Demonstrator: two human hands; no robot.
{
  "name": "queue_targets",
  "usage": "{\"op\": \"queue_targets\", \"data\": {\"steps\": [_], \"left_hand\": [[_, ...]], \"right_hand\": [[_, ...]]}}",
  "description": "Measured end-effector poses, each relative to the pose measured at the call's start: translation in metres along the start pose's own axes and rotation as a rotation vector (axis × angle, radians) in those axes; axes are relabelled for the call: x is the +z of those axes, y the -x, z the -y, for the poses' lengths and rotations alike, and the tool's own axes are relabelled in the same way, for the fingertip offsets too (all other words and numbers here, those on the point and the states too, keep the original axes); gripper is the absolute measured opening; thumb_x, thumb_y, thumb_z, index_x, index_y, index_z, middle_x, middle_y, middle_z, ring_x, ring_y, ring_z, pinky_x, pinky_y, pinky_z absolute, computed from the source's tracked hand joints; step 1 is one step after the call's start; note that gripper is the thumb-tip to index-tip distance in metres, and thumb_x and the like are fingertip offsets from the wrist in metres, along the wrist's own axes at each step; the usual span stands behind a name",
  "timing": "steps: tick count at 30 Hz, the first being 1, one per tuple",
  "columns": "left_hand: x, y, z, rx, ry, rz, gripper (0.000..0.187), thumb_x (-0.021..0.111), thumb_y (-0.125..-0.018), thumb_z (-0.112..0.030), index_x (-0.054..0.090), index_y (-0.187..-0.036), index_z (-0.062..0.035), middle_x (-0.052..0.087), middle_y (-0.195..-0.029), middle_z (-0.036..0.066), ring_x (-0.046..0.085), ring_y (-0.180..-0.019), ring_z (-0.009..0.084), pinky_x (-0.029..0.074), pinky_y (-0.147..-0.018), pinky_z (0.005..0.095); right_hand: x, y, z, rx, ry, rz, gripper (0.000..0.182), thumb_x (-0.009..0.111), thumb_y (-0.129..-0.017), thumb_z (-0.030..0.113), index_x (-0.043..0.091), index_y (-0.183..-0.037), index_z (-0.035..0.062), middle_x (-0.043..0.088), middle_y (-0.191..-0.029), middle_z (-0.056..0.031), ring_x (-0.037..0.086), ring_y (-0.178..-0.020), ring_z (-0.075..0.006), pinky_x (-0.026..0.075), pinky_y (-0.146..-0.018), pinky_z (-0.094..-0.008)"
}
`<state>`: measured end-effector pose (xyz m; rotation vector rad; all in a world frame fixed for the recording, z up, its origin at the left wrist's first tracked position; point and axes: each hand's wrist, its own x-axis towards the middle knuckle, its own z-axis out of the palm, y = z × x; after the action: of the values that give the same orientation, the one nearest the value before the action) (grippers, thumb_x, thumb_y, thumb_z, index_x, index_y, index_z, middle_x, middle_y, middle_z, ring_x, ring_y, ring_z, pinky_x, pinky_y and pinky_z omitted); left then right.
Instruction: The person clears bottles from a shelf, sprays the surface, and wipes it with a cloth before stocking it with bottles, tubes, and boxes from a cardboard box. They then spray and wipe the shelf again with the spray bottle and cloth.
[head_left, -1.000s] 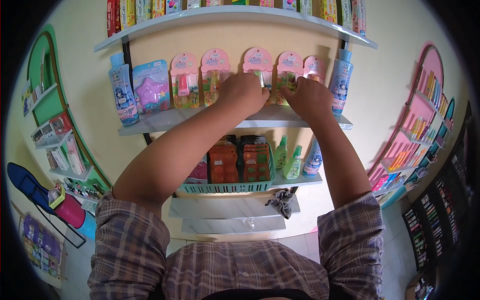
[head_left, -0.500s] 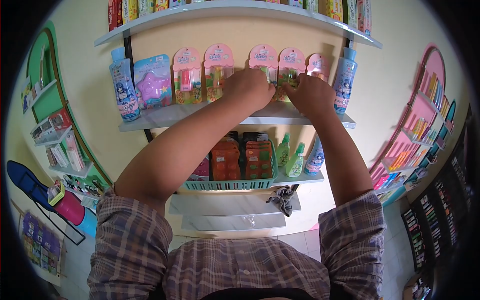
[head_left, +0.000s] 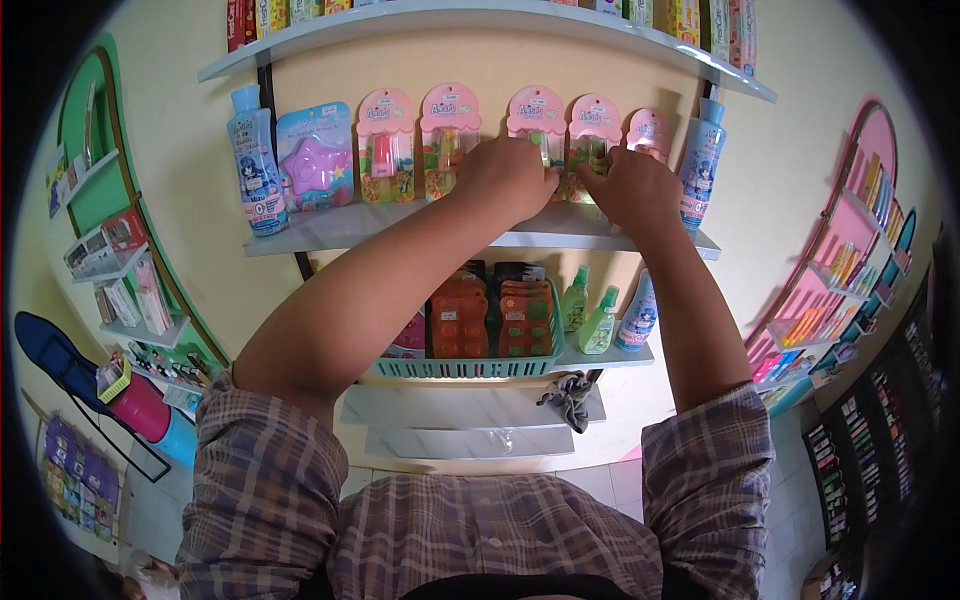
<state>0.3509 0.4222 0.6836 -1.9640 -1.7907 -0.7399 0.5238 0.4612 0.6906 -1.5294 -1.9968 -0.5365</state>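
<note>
Several pink-topped blister packs stand upright in a row on the marbled shelf (head_left: 390, 225), each showing a small bottle-like item. My left hand (head_left: 508, 182) is closed with knuckles up at the lower part of the middle blister pack (head_left: 535, 108); its fingertips are mostly hidden. Beside it, my right hand (head_left: 635, 190) pinches the blister pack to its right (head_left: 594, 122), thumb and fingers at its clear front. Another blister pack (head_left: 648, 130) is partly covered behind my right hand. Left of my hands stand two more, one holding a pink-capped item (head_left: 383, 155).
Tall blue bottles (head_left: 257, 170) (head_left: 703, 160) stand at both shelf ends, beside a purple star pack (head_left: 318, 165) on the left. Below, a green basket (head_left: 470, 368) holds orange packs, with green spray bottles (head_left: 598, 325) alongside. An upper shelf (head_left: 480, 20) carries boxes.
The whole view has shifted slightly, with the shelf appearing a little further right and up. Both hands keep nearly the same place at the packs.
</note>
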Motion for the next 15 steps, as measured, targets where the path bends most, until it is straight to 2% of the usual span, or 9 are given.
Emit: {"op": "queue_targets", "data": {"steps": [3, 6, 10, 12, 15], "left_hand": [[-0.007, 0.003, -0.001, 0.000, 0.012, 0.040, 0.054, 0.057, -0.094, -0.048, 0.070, -0.095, 0.0046, 0.071, -0.082, 0.021, 0.071, -0.083, 0.0371, 0.057, -0.076, 0.0476], [-0.020, 0.010, -0.002, -0.013, 0.011, 0.017, 0.053, 0.058, -0.093, -0.047, 0.070, -0.086, 0.0050, 0.070, -0.080, 0.022, 0.070, -0.081, 0.0377, 0.057, -0.075, 0.0476], [-0.041, 0.016, 0.014, -0.008, -0.022, -0.074, 0.052, 0.059, -0.092, -0.045, 0.070, -0.084, 0.0051, 0.070, -0.080, 0.023, 0.070, -0.079, 0.0381, 0.057, -0.074, 0.0474], [-0.050, 0.022, 0.023, -0.074, -0.025, -0.126, 0.051, 0.059, -0.091, -0.044, 0.070, -0.082, 0.0048, 0.069, -0.079, 0.023, 0.070, -0.079, 0.0383, 0.057, -0.074, 0.0467], [-0.053, 0.028, 0.039, -0.106, -0.108, -0.084, 0.050, 0.059, -0.091, -0.044, 0.070, -0.084, 0.0047, 0.070, -0.079, 0.022, 0.070, -0.079, 0.0378, 0.057, -0.074, 0.0469]], "right_hand": [[0.000, 0.000, 0.000, -0.026, 0.032, -0.028, 0.050, 0.055, -0.087, 0.053, 0.073, -0.100, 0.0089, 0.074, -0.093, -0.0127, 0.073, -0.091, -0.0274, 0.059, -0.071, -0.0419], [-0.004, 0.001, 0.001, -0.019, 0.026, -0.007, 0.050, 0.055, -0.087, 0.054, 0.073, -0.100, 0.0091, 0.074, -0.092, -0.0129, 0.073, -0.090, -0.0271, 0.059, -0.070, -0.0420], [-0.007, 0.003, 0.001, -0.022, 0.020, 0.005, 0.051, 0.055, -0.087, 0.055, 0.074, -0.099, 0.0090, 0.074, -0.091, -0.0129, 0.073, -0.089, -0.0272, 0.058, -0.070, -0.0424], [-0.005, 0.002, 0.000, -0.022, 0.044, -0.022, 0.053, 0.056, -0.087, 0.057, 0.074, -0.098, 0.0080, 0.073, -0.089, -0.0129, 0.072, -0.087, -0.0271, 0.058, -0.070, -0.0432], [-0.006, 0.003, 0.001, -0.004, 0.032, -0.045, 0.056, 0.056, -0.087, 0.059, 0.072, -0.097, 0.0064, 0.073, -0.088, -0.0122, 0.072, -0.084, -0.0275, 0.058, -0.068, -0.0442]]}}
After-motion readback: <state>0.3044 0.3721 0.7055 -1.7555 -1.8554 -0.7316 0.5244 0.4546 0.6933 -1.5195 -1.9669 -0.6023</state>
